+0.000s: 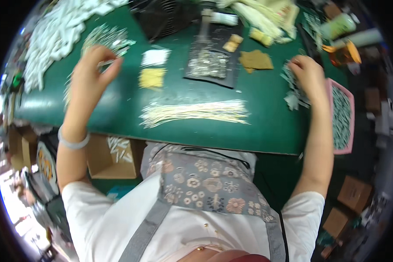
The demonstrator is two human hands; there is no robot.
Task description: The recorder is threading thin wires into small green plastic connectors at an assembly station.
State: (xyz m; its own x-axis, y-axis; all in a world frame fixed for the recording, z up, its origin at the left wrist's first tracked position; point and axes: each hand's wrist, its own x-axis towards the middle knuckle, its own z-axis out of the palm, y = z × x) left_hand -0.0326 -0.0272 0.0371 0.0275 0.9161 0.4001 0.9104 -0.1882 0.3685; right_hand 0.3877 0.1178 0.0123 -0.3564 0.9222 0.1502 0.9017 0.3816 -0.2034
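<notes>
Both hands are spread wide over a green table (266,126), each reaching into its own supply. Between them, nearest the person's body, lies a bundle of thin pale sticks (194,111); its long axis runs side to side, from one hand toward the other, with the ends fanned slightly on the left-hand side, so either hand could probably draw from it.

Farther out, the left hand (89,72) curls its fingers and thumb loosely over a heap of small silvery-green parts (107,39). It looks to be pinching at them, though motion blur hides whether anything is actually gripped. Just to its inner side sit a yellow pad (152,77) and a white pad (156,57).

Opposite, the right hand (308,72) bends its fingers down onto a pile of similar small parts (294,91); whether it holds any cannot be told. Just outside that hand, a pink tray (349,118) overhangs the table edge, filled with the same parts laid in rows, handy for that hand.

Farthest from both hands, a dark sheet (214,61) carries shiny metal pieces.
</notes>
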